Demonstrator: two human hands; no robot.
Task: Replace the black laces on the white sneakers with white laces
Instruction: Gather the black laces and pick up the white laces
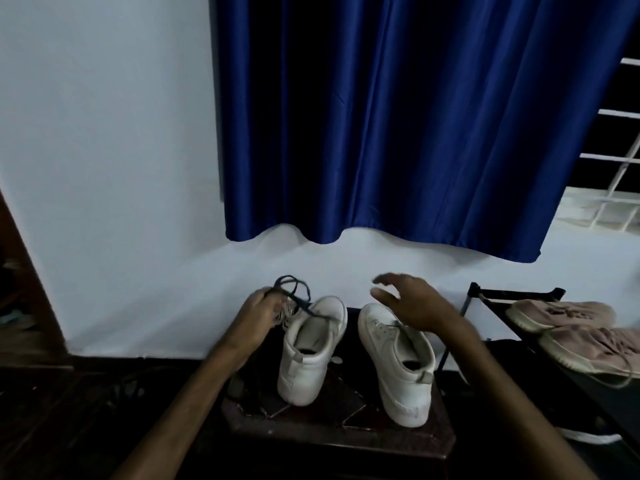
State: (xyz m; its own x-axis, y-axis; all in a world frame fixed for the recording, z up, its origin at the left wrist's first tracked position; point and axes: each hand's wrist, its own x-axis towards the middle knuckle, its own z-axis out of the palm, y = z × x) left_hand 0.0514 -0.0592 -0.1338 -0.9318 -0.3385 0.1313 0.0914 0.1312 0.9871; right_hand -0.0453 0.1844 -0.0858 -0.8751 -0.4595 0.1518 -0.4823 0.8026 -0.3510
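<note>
Two white sneakers stand on a small dark table point(346, 431), toes pointing away from me: the left sneaker point(310, 348) and the right sneaker point(398, 362). My left hand point(258, 315) grips a bunch of laces just left of the left sneaker's toe. A black lace point(294, 289) loops up out of that hand and runs to the left sneaker's front. Pale lace strands point(287, 315) hang under the same hand. My right hand point(408, 303) hovers above the right sneaker's toe with fingers spread, holding nothing.
A black shoe rack point(485, 299) at the right carries a pair of pinkish-beige sneakers point(571, 327). A blue curtain point(415, 133) hangs on the white wall behind. The floor around the table is dark; a wooden frame point(31, 289) stands at far left.
</note>
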